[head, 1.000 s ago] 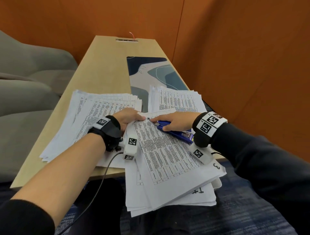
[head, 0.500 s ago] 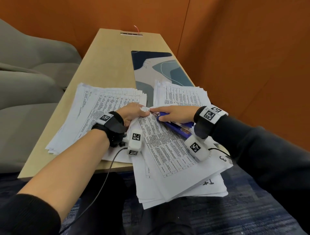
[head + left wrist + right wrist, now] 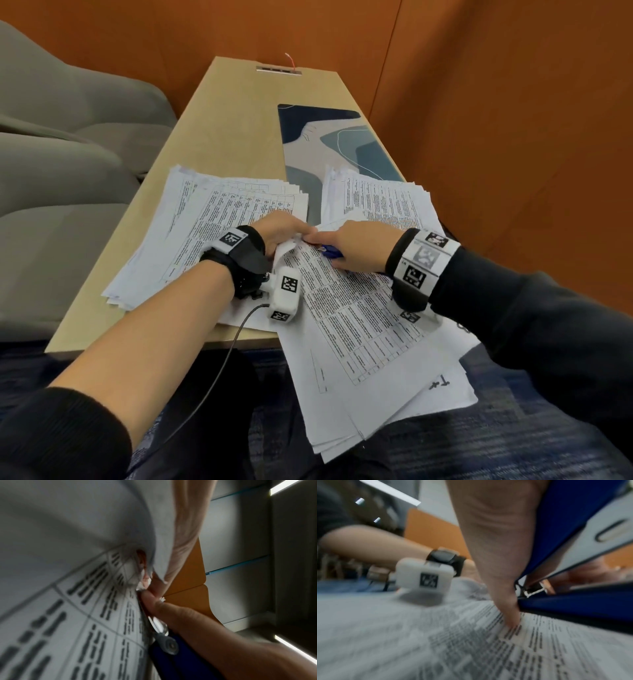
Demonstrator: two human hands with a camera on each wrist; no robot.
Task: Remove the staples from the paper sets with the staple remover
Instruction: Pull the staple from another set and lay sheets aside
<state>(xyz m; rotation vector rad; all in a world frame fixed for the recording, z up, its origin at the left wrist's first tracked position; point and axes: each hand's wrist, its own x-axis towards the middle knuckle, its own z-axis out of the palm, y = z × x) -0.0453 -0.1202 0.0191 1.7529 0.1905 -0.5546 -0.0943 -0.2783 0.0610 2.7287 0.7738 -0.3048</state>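
Observation:
A printed paper set (image 3: 359, 325) lies across the table's near edge and hangs toward my lap. My left hand (image 3: 294, 233) pinches its top corner, and the sheet (image 3: 85, 527) curls up over my fingers. My right hand (image 3: 318, 240) grips the blue staple remover (image 3: 330, 253) with its front end at that same corner, touching the left hand. In the left wrist view the tool's metal tip (image 3: 159, 626) lies flat against the page edge. In the right wrist view my thumb (image 3: 496, 547) presses on the page beside the blue body (image 3: 573, 520). The staple itself is hidden.
Two more paper piles lie on the wooden table (image 3: 239, 113): one at the left (image 3: 222, 212), one at the right (image 3: 383, 202). A blue patterned desk mat (image 3: 329, 137) lies behind them. A grey sofa (image 3: 68, 154) stands at the left, and orange walls close in the far and right sides.
Both hands have come together at the set's top corner. The left hand has bent the corner upward, and the staple remover's tip has slid forward to it.

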